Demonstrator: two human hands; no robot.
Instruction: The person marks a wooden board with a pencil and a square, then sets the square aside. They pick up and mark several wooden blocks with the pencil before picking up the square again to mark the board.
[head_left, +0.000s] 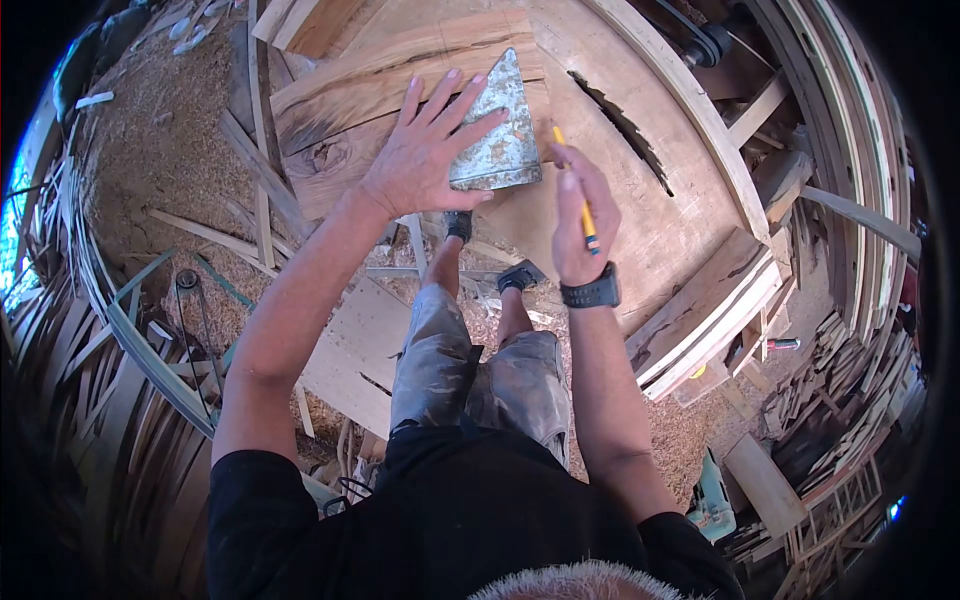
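My left hand [432, 145] lies with fingers spread over a worn, paint-flecked triangular metal square [508, 125], its thumb by the lipped lower edge. That square rests on wooden boards with dark grain lines: an upper board [400, 75] and a lower board [335, 165] with a knot. Just right of the square, my right hand [583, 215] is closed around a yellow pencil [559, 137]. The pencil points up and away from me, its tip close to the boards' right end. A dark watch sits on my right wrist.
A pale plywood worktop [665, 245] spreads beneath the boards, with a ragged dark slot [625, 135] in it. Thick boards [705, 305] are stacked at its lower right corner. Wood strips [130, 420] pile up at left, and sawdust [150, 170] covers the floor. A green tool [712, 495] stands lower right.
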